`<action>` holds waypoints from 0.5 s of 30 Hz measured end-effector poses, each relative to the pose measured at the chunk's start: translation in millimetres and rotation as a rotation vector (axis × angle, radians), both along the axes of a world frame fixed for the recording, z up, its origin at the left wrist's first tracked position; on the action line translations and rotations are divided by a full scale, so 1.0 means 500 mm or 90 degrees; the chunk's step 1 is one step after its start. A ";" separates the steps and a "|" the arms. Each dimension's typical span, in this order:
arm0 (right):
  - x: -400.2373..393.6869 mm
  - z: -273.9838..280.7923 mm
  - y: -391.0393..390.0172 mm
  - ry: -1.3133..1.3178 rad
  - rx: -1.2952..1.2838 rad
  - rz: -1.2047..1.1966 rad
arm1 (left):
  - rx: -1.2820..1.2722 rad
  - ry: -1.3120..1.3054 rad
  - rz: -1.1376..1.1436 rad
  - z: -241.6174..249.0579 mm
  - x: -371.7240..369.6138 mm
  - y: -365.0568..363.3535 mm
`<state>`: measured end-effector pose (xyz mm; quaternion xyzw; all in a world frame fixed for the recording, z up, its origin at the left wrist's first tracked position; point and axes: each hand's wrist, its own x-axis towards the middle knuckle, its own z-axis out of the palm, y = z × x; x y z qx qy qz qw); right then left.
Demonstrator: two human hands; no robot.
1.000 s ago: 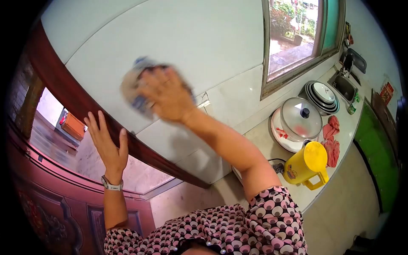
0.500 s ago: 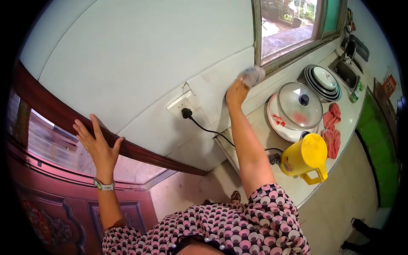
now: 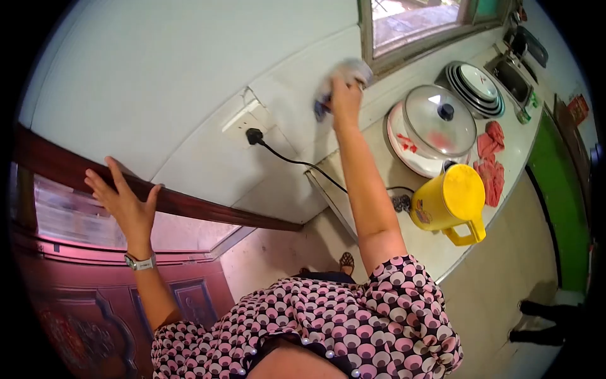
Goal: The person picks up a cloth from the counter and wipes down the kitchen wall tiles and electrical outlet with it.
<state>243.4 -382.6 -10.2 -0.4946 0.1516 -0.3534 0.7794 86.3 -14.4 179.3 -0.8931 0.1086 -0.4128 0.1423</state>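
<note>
The crumpled cloth (image 3: 348,68) is at the white wall (image 3: 189,76), just beside the window frame (image 3: 391,62); its long axis slants, pale end up toward the frame, bluish end down-left. The right hand (image 3: 346,101) grips it; the left hand (image 3: 126,205) is open, fingers spread, at the dark wooden door frame (image 3: 189,204). Between them a black plug (image 3: 254,136) juts from the socket (image 3: 238,124), its cord (image 3: 287,158) passing behind the right forearm. The counter (image 3: 427,245) holds a yellow jug (image 3: 451,197), a round glass lid (image 3: 429,128) and nested bowls (image 3: 467,103)
</note>
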 end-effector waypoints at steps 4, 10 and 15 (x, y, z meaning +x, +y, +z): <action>-0.062 0.167 0.109 -0.148 -0.433 -0.190 | 0.010 -0.008 0.036 -0.003 0.002 -0.006; -0.053 0.082 0.145 -0.255 -0.342 -0.191 | -0.055 0.001 0.013 -0.033 0.001 -0.030; -0.043 -0.185 0.111 -0.042 -0.167 -0.105 | -0.040 -0.012 0.027 -0.048 0.013 -0.025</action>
